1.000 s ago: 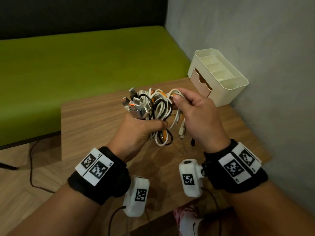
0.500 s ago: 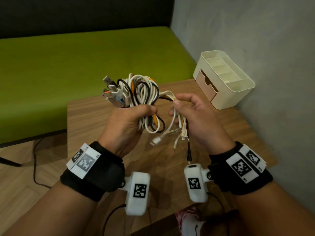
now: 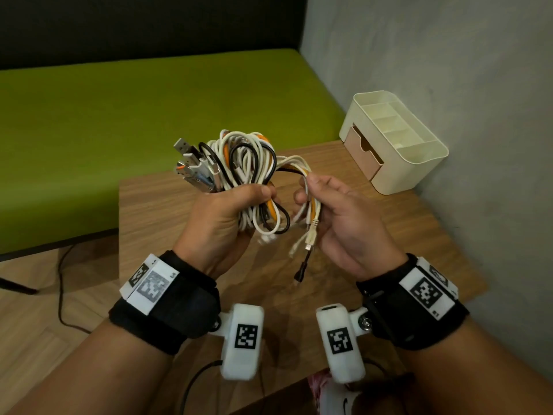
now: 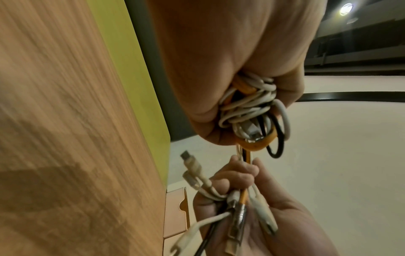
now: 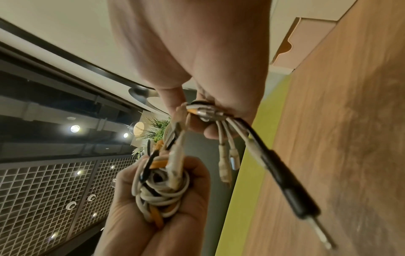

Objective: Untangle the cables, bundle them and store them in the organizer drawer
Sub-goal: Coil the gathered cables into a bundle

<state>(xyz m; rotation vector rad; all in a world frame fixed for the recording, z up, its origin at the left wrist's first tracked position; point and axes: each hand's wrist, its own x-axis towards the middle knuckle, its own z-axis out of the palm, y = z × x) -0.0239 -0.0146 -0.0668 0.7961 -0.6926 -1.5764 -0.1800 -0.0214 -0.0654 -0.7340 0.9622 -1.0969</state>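
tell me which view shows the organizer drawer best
The head view: the whole organizer shows on the table, its drawer slightly open. The left wrist view catches only the drawer front; the right wrist view only a corner.

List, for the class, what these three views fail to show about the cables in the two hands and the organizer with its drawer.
- Cable count: in the head view the left hand wraps the cable bundle; loops overlap.
- Which strand leads to which plug: the right hand covers the crossing strands.
- Drawer contents: organizer body hides them; both wrist views cut it off.
- Black plug type: blurred in the right wrist view.
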